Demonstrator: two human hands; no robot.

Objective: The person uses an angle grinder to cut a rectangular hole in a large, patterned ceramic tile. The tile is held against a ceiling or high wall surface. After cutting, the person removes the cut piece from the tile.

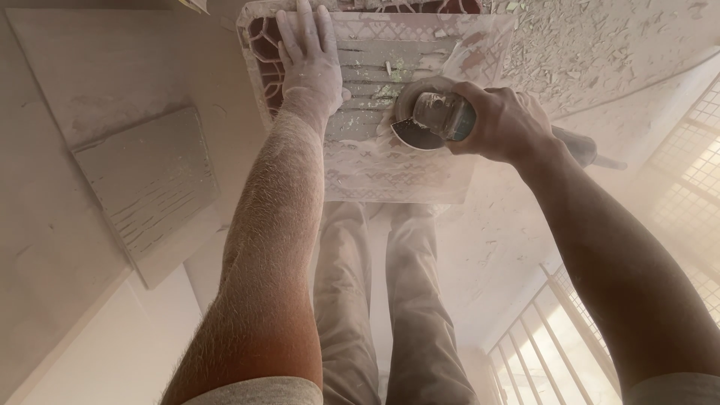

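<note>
My right hand (501, 120) grips an angle grinder (433, 118), its disc resting on a pale tile (375, 67) that lies on top of a dusty lattice crate (405, 176). My left hand (307, 56), coated in white dust, lies flat with fingers spread on the tile's left part, holding it down. The grinder's cord end (592, 154) sticks out behind my right wrist. My legs in dusty trousers (379, 300) stand below the crate.
Another grey tile (150, 176) lies on larger slabs (67, 90) on the floor to the left. Chips and dust (592, 45) litter the floor at the upper right. A metal railing (555, 330) and a mesh grille (690, 165) run along the right.
</note>
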